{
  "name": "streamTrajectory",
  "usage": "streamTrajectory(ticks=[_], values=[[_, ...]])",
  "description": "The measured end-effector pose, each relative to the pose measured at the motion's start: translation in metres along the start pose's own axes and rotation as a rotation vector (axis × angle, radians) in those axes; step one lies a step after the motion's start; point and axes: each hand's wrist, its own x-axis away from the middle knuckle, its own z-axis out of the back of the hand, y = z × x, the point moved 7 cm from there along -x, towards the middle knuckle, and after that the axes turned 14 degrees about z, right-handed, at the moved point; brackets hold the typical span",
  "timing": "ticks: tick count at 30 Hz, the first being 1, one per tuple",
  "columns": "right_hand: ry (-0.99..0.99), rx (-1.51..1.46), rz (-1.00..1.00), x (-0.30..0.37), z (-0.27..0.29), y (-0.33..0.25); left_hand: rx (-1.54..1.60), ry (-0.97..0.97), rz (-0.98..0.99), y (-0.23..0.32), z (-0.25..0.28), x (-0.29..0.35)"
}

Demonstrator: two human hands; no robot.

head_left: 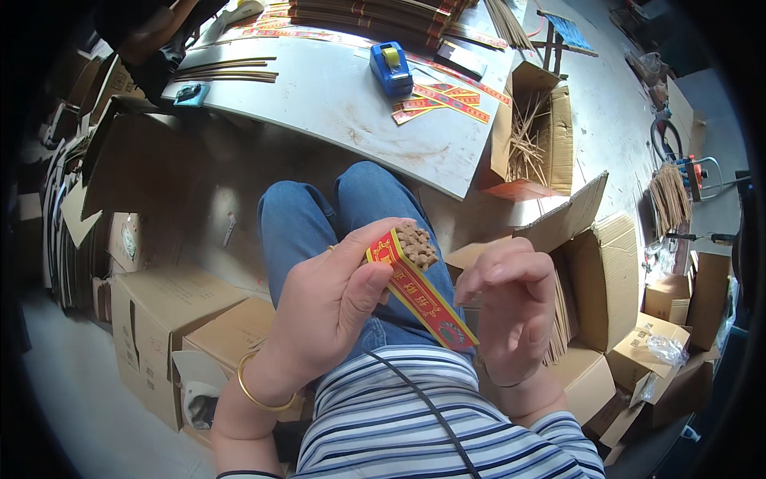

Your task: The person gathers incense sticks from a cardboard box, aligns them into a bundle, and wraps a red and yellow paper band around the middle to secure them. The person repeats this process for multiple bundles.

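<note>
At frame centre the left hand (331,299) grips a bundle of brown incense sticks in a red-and-gold paper sleeve (415,291); the right hand (511,299) hovers just beside, empty, fingers curled; best to keep stick ends flush and the sleeve snug while seating them.

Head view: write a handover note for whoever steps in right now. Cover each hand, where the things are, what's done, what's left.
Left hand: grip closed on a bundle of brown incense sticks in a red-and-gold paper band, held over the lap.
Right hand: empty, fingers curled beside the band's lower end.
On the table: blue tape dispenser, loose red bands.
Open box of sticks at right.
Done: band laid along the bundle.
Left: the band's tail hangs loose, likely still unfastened.
</note>
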Motion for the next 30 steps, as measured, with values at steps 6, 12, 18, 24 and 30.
streamTrajectory(ticks=[6, 12, 18, 24, 30], values=[[-0.129, 0.286, -0.050, -0.002, -0.027, 0.004, 0.158, -0.042, 0.008, -0.001, 0.001, -0.001], [-0.075, 0.110, -0.071, -0.015, -0.022, 0.015, 0.381, -0.245, 0.075, -0.002, -0.007, 0.004], [-0.172, 0.215, 0.019, -0.024, -0.026, 0.012, 0.536, -0.346, 0.094, 0.002, -0.010, 0.009], [-0.209, 0.237, -0.036, -0.026, -0.031, 0.008, 0.599, -0.468, 0.114, -0.004, -0.010, 0.012], [-0.225, 0.215, -0.007, -0.028, -0.035, 0.006, 0.639, -0.503, 0.116, -0.009, -0.010, 0.014]])
